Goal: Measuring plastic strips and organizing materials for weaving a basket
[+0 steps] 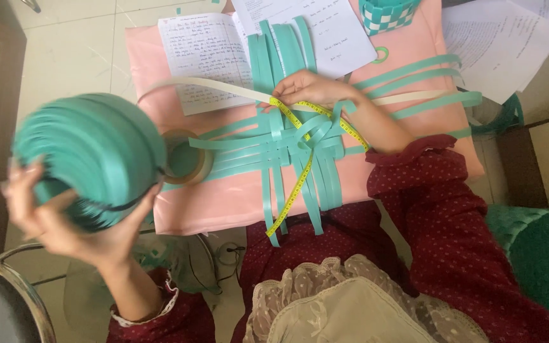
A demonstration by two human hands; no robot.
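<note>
My left hand (pixel 65 219) grips a large roll of teal strapping band (pixel 90 155), held up off the left side of the pink board (pixel 223 203). My right hand (pixel 309 87) rests on woven teal strips (pixel 281 143) laid across the board, fingers pinching a yellow measuring tape (pixel 297 184) that runs down over the weave toward me. A cream strip (pixel 204 84) arcs from the roll side to my right hand.
A roll of brown tape (pixel 189 159) lies on the board beside the weave. An open notebook (pixel 208 54) and loose papers (pixel 497 38) lie at the far edge. A teal-and-white woven basket (pixel 386 16) stands at the top. A metal chair (pixel 7 292) is at lower left.
</note>
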